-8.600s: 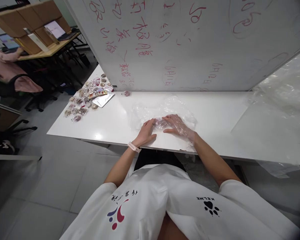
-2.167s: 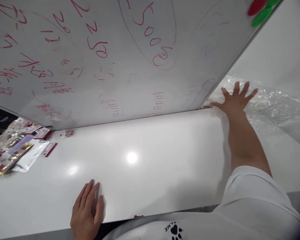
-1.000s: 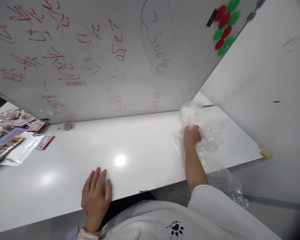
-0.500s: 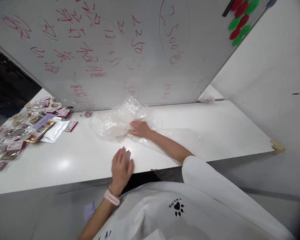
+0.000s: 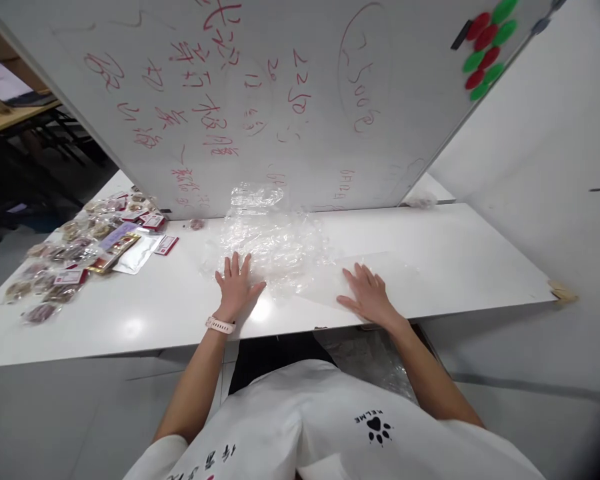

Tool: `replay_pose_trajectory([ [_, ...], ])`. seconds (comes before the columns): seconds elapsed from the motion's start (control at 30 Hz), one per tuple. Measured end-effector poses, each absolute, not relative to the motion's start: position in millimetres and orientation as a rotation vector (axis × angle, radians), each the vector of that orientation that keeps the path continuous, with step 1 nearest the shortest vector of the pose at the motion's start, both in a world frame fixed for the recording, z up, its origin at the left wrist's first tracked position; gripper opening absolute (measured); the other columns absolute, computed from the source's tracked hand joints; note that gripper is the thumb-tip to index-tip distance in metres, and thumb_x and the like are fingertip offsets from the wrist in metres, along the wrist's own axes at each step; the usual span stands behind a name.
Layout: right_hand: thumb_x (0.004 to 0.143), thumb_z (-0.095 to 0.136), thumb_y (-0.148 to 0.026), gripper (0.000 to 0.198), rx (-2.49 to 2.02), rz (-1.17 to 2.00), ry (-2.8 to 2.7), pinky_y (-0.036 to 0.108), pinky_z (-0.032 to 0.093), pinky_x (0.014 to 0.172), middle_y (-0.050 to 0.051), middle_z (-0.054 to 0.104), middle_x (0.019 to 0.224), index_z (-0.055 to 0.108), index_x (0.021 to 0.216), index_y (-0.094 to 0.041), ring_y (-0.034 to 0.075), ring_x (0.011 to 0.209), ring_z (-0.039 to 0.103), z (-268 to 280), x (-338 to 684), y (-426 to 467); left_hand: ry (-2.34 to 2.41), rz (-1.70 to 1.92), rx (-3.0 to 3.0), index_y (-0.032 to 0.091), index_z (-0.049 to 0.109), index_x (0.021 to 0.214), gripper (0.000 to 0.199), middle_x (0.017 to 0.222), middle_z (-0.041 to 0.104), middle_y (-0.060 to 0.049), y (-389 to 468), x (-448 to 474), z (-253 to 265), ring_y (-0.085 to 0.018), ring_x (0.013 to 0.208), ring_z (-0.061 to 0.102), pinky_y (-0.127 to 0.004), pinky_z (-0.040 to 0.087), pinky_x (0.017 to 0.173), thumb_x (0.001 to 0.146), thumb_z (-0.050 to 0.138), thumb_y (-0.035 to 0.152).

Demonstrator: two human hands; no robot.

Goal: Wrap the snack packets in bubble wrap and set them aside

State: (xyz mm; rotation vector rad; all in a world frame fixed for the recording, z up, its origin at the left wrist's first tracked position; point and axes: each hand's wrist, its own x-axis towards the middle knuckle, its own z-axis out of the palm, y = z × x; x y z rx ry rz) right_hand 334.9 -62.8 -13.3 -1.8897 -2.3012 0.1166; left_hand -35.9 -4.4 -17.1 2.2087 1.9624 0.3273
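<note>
Clear plastic film: it lies crumpled on the white table before you, its far part rising in front of the whiteboard.
Small packets: grouped at your left, apart from the film, perhaps to leave room for the hands.
Left hand: fingers spread, gripping nothing, at the film's near left edge; it seems to steady this edge.
Right hand: fingers apart, nothing gripped, over the flatter right part, probably so the light film does not slide.

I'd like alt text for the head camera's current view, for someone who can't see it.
A person's left hand and right hand are spread open at crumpled clear plastic on a white table. Small packets lie clustered on the left, and a whiteboard with red writing stands behind.
</note>
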Motion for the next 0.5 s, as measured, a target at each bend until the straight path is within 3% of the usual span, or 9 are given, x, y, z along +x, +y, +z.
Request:
replay_pose_trajectory([
  [0.13, 0.101, 0.022, -0.056, 0.062, -1.955, 0.175, -2.291, 0.054, 0.018, 0.12, 0.007, 0.018, 0.166, 0.032, 0.156, -0.029, 0.028, 0.154, 0.013, -48, 346, -54, 1.984, 0.383, 2.224, 0.021, 0.021, 0.159, 0.08, 0.167, 0.006, -0.017, -6, -27, -23, -0.043, 0.153, 0.002, -0.075, 0.012, 0.113, 0.093, 0.047, 0.058],
  [0.23, 0.099, 0.033, -0.058, 0.06, -1.798, 0.352, -2.2, 0.052, 0.013, 0.123, 0.005, 0.025, 0.164, 0.044, 0.15, -0.029, 0.027, 0.153, 0.017, -44, 333, -16, 1.995, 0.438, 2.222, 0.022, 0.023, 0.158, 0.078, 0.167, 0.008, -0.017, -8, -23, -24, -0.042, 0.153, 0.004, -0.074, 0.012, 0.113, 0.093, 0.045, 0.058],
  [0.3, 0.091, 0.051, -0.061, 0.054, -1.659, 0.544, -1.939, 0.048, 0.021, 0.121, 0.006, 0.046, 0.153, 0.063, 0.131, -0.028, 0.028, 0.146, 0.035, -36, 331, 11, 1.999, 0.462, 2.221, 0.023, 0.025, 0.158, 0.076, 0.167, 0.01, -0.016, -9, -24, -26, -0.041, 0.153, 0.005, -0.074, 0.011, 0.114, 0.093, 0.045, 0.057],
  [0.37, 0.086, 0.058, -0.061, 0.045, -1.591, 0.63, -1.618, 0.042, 0.038, 0.113, 0.006, 0.066, 0.13, 0.072, 0.109, -0.025, 0.025, 0.128, 0.055, -26, 347, 37, 2.011, 0.483, 2.224, 0.023, 0.027, 0.157, 0.073, 0.166, 0.011, -0.015, -10, -24, -27, -0.041, 0.153, 0.006, -0.073, 0.011, 0.114, 0.094, 0.045, 0.055],
  [0.43, 0.095, 0.043, -0.058, 0.048, -1.628, 0.552, -1.308, 0.039, 0.048, 0.101, 0.007, 0.072, 0.113, 0.071, 0.103, -0.02, 0.021, 0.111, 0.063, -12, 382, 62, 2.025, 0.504, 2.238, 0.022, 0.03, 0.156, 0.07, 0.166, 0.015, -0.015, -11, -24, -28, -0.04, 0.153, 0.008, -0.071, 0.012, 0.115, 0.094, 0.045, 0.053],
  [0.5, 0.103, 0.023, -0.049, 0.055, -1.681, 0.418, -0.999, 0.041, 0.051, 0.096, 0.011, 0.069, 0.112, 0.065, 0.114, -0.015, 0.02, 0.107, 0.063, 5, 432, 86, 2.045, 0.523, 2.244, 0.021, 0.034, 0.154, 0.067, 0.165, 0.018, -0.016, -11, -23, -28, -0.039, 0.152, 0.011, -0.07, 0.013, 0.115, 0.094, 0.045, 0.05],
])
